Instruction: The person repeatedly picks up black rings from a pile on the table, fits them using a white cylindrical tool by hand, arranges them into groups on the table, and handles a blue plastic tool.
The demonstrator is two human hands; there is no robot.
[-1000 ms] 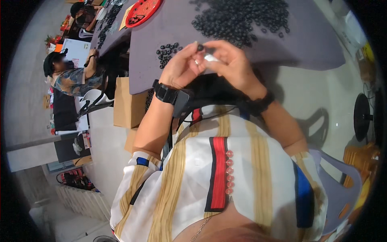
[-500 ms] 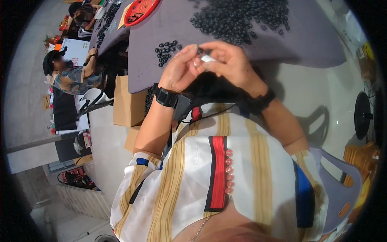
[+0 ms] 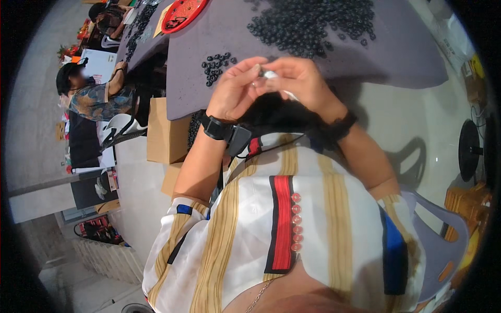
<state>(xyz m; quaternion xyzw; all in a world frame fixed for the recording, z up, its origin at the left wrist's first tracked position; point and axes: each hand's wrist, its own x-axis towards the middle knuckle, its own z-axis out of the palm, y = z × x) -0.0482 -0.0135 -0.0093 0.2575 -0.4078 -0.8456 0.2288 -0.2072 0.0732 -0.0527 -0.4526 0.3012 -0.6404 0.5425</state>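
My left hand (image 3: pixel 233 93) and my right hand (image 3: pixel 302 81) meet fingertip to fingertip over the near edge of the purple-grey table (image 3: pixel 190 96). My right hand pinches a small white object (image 3: pixel 270 74), too blurred to name. The left thumb and fingers close on a small dark piece mostly hidden between the fingertips; it looks like the loose ones on the table. A small cluster of black round pieces (image 3: pixel 216 67) lies just left of my left hand. Beyond the right hand spreads a large heap of similar black round pieces (image 3: pixel 313 28).
A red tray (image 3: pixel 183 16) with dark bits sits at the table's far left. Cardboard boxes (image 3: pixel 166 133) stand left of my arm. Farther left, a person (image 3: pixel 102 99) works at another table. A purple-grey chair (image 3: pixel 441 229) is at my right.
My fingertips have drawn closer together, and the dark piece seen between them is now mostly covered. The white object has shifted slightly; the heap and cluster look the same.
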